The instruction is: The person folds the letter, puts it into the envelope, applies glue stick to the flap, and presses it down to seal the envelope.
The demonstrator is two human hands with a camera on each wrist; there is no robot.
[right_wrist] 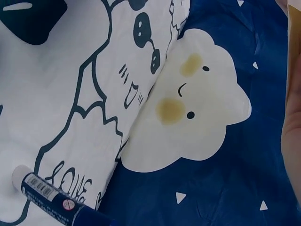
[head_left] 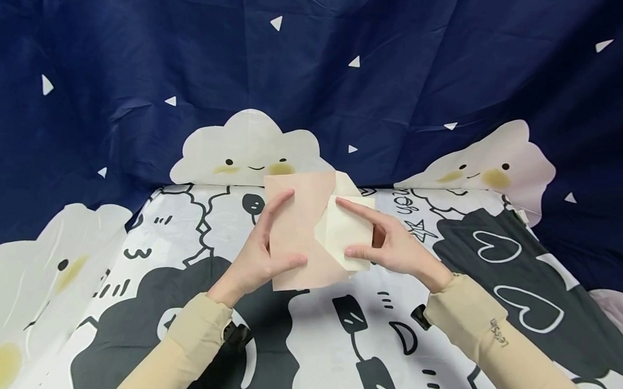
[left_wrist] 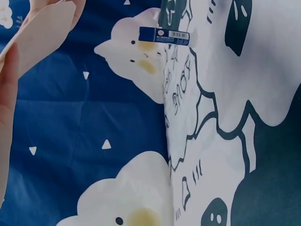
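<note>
A folded sheet of paper point(head_left: 297, 235), pale pink with a cream flap point(head_left: 346, 230) on its right, is held up in mid-view over the bed cloth. My left hand point(head_left: 254, 251) grips its left edge, with the thumb and a finger on the near face. At the cream flap, my right hand point(head_left: 401, 246) pinches the paper between thumb and fingers. The left wrist view catches the paper point(left_wrist: 47, 40) at a slant; in the right wrist view only a strip of the right hand point(right_wrist: 292, 136) shows. Parts of the fingers are hidden behind the paper.
A blue tube with a white end, like a glue stick point(left_wrist: 164, 36), lies on the patterned cloth point(head_left: 326, 331); the head view does not show it. Dark blue fabric point(head_left: 307, 57) with clouds and small white triangles rises behind.
</note>
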